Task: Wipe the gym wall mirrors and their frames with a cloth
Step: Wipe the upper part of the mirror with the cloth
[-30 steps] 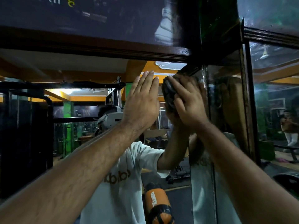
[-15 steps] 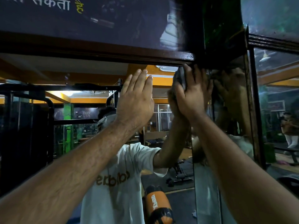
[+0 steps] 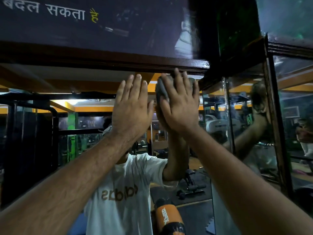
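- The grey cloth (image 3: 161, 89) is found pressed flat against the mirror (image 3: 94, 116) under the right hand (image 3: 177, 106), fingers straight and spread, at the top right corner of the pane.
- The fingertips and the cloth's upper edge are seen just beneath the dark wooden top frame (image 3: 118, 64); contact with that frame cannot be confirmed.
- The left hand (image 3: 132, 106) is held flat with straight fingers against the glass just beside the right hand, holding nothing.
- The task is judged to be in progress on the upper edge of this pane.
- The adjoining angled mirror (image 3: 247, 119), its upright frame (image 3: 274, 116) and the lower glass are judged outstanding; no cleaned area can be told apart in the dim light.
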A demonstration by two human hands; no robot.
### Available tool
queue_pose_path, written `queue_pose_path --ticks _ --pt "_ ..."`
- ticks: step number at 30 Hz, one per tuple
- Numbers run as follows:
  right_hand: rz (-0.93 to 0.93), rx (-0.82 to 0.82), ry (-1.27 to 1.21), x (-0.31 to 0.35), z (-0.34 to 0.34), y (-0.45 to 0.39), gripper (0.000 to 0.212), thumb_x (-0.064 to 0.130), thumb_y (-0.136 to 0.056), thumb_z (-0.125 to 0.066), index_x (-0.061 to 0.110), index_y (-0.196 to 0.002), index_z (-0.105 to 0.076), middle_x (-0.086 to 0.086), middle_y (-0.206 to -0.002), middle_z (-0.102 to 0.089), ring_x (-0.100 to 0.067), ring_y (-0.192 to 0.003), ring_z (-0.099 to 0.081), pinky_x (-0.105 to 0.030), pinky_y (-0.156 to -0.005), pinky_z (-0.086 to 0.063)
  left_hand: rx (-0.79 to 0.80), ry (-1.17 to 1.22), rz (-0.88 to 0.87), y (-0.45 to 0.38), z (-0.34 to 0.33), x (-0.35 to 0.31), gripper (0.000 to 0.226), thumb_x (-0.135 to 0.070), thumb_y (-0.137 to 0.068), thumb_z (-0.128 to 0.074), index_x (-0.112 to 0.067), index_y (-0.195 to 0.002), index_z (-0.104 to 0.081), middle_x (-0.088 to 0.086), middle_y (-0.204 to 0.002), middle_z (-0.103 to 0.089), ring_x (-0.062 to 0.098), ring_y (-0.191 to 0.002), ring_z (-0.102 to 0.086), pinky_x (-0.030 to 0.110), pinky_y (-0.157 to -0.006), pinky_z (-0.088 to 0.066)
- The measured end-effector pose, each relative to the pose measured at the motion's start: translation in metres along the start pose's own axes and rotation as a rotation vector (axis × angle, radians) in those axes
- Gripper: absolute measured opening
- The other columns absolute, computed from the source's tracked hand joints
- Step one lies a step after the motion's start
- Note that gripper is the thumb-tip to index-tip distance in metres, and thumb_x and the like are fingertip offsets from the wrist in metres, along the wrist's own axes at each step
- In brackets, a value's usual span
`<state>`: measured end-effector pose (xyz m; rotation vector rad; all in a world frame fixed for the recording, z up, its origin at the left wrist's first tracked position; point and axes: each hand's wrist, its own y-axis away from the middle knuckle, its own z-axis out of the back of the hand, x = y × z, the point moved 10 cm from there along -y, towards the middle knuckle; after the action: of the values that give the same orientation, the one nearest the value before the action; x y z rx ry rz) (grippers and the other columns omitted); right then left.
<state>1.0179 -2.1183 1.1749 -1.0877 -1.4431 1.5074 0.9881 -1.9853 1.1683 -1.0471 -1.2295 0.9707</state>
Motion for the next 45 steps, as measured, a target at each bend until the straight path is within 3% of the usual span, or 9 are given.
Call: queue_pose_path --ticks 3,7,13,19,24,30,36,42,45 --pt "0.063 0.019 0.049 -0.015 -0.002 0.002 0.066 0.048 -0.097 -0.033 0.037 -0.162 -0.029 -0.005 -0.173 -0.017 -0.025 -0.161 -0.011 -0.052 -0.129 -0.003 0.020 0.037 -0.035 0.002 -0.004 0.000 0.066 -0.040 -0.102 -0.024 0.001 -0.152 -0.036 0.022 -0.162 -0.031 0.034 -0.153 -0.024 0.048 -0.126 -0.017" --pt "-0.426 -0.019 0.025 -0.049 0.004 -0.008 0.072 0.052 -0.095 -0.029 0.035 -0.165 -0.020 -0.010 -0.174 -0.008 -0.030 -0.161 -0.003 -0.059 -0.127 -0.003 0.004 0.092 -0.037 0.005 0.007 0.008 0.061 -0.031 -0.101 -0.027 0.001 -0.152 -0.037 0.021 -0.162 -0.031 0.032 -0.153 -0.025 0.046 -0.126 -0.018" --pt "0.171 0.062 0.003 0.031 -0.004 0.007 0.066 0.046 -0.098 -0.036 0.033 -0.162 -0.031 -0.007 -0.173 -0.019 -0.027 -0.161 -0.011 -0.054 -0.128 -0.005 0.024 0.083 -0.011 0.010 0.005 0.024 0.058 -0.031 -0.104 -0.032 0.000 -0.152 -0.037 0.020 -0.162 -0.030 0.031 -0.153 -0.024 0.047 -0.126 -0.017" --pt "-0.318 -0.020 -0.013 -0.015 0.005 -0.015 0.071 0.051 -0.095 -0.027 0.034 -0.164 -0.025 -0.008 -0.174 -0.014 -0.027 -0.161 -0.008 -0.053 -0.129 -0.003 0.043 0.117 -0.030 0.012 0.008 0.025 0.057 -0.029 -0.105 -0.037 0.002 -0.153 -0.035 0.021 -0.162 -0.031 0.032 -0.153 -0.025 0.046 -0.126 -0.019" --pt "0.222 0.064 -0.049 0.041 -0.002 0.020 0.066 0.047 -0.096 -0.035 0.030 -0.160 -0.038 -0.007 -0.170 -0.027 -0.028 -0.159 -0.018 -0.057 -0.127 -0.011 -0.001 0.125 -0.032 0.017 0.011 0.022 0.052 -0.018 -0.102 -0.051 0.002 -0.149 -0.041 0.021 -0.157 -0.039 0.034 -0.149 -0.034 0.049 -0.123 -0.027" --pt "-0.291 0.028 -0.030 -0.032 0.001 0.010 0.070 0.054 -0.096 -0.028 0.039 -0.164 -0.019 -0.004 -0.174 -0.012 -0.024 -0.161 -0.006 -0.061 -0.127 -0.006 -0.010 0.161 -0.042 0.033 0.009 0.015 0.049 -0.013 -0.102 -0.055 0.001 -0.148 -0.044 0.021 -0.157 -0.040 0.033 -0.148 -0.034 0.049 -0.122 -0.029" --pt "0.188 0.100 0.005 0.023 -0.006 0.050 0.072 0.057 -0.095 -0.035 0.034 -0.163 -0.025 -0.007 -0.172 -0.022 -0.026 -0.160 -0.012 -0.058 -0.127 -0.009 -0.017 0.128 -0.037 0.029 0.012 0.016 0.051 -0.022 -0.101 -0.052 0.002 -0.146 -0.047 0.021 -0.155 -0.043 0.033 -0.147 -0.038 0.048 -0.123 -0.028" --pt "-0.357 0.030 -0.046 -0.039 0.004 0.033 0.074 0.058 -0.094 -0.032 0.037 -0.164 -0.021 -0.004 -0.174 -0.014 -0.025 -0.161 -0.007 -0.054 -0.129 0.000 0.020 0.131 -0.081 0.028 0.013 0.018 0.059 -0.033 -0.097 -0.048 0.003 -0.144 -0.049 0.022 -0.155 -0.042 0.034 -0.147 -0.036 0.048 -0.123 -0.025" --pt "-0.066 0.048 -0.027 0.025 -0.002 0.043 0.071 0.053 -0.096 -0.037 0.032 -0.164 -0.028 -0.006 -0.173 -0.018 -0.026 -0.161 -0.009 -0.057 -0.128 -0.004 0.023 0.149 -0.094 0.025 0.011 0.019 0.061 -0.035 -0.097 -0.041 0.002 -0.144 -0.049 0.022 -0.156 -0.041 0.033 -0.148 -0.036 0.048 -0.124 -0.025"
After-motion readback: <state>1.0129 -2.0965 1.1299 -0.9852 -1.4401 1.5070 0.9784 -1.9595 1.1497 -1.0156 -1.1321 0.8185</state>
